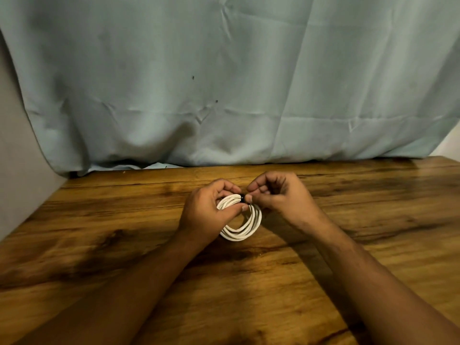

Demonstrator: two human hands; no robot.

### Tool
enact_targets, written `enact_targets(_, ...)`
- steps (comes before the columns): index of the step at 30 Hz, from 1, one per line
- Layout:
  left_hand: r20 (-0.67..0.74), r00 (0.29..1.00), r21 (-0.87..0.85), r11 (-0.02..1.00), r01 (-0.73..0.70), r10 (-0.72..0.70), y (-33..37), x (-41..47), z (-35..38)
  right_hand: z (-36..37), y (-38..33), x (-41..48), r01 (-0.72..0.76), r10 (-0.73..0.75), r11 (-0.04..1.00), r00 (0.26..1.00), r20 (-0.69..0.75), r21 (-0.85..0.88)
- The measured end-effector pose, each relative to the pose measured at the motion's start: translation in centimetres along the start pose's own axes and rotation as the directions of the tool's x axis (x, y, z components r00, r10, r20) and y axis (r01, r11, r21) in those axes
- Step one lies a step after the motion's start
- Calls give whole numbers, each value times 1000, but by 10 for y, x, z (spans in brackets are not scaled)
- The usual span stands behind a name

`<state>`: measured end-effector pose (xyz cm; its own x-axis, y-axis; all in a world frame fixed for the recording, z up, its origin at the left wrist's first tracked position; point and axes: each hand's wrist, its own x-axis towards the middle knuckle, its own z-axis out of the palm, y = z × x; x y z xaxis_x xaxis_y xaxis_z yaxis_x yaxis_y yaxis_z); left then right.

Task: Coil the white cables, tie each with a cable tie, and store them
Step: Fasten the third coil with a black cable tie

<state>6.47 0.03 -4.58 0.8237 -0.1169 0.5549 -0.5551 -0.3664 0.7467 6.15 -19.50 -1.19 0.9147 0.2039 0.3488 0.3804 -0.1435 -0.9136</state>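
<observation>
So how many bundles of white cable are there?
1. The left hand grips the coiled white cable at the brown wooden table; the right hand pinches the small black tie at its top. Others may lie outside the view.

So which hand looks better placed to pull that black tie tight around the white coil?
Probably the right hand: its fingertips pinch the black tie at the top of the white coil. The left hand is curled round the coil, steadying it, so it is busy.
</observation>
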Motion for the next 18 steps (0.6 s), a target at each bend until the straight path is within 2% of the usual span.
enact_targets(5,7,999,-54,998,38,-38,1,0,-1,3,12,-2,-65,64,990,998,7,128)
enact_targets(9,17,998,-76,995,69,-68,4,-1,-2,5,23,0,-171,152,959,983,102,225)
enact_targets(18,13,995,-97,990,100,-99,10,-2,-2,8,16,-3,-98,69,963,990,122,250)
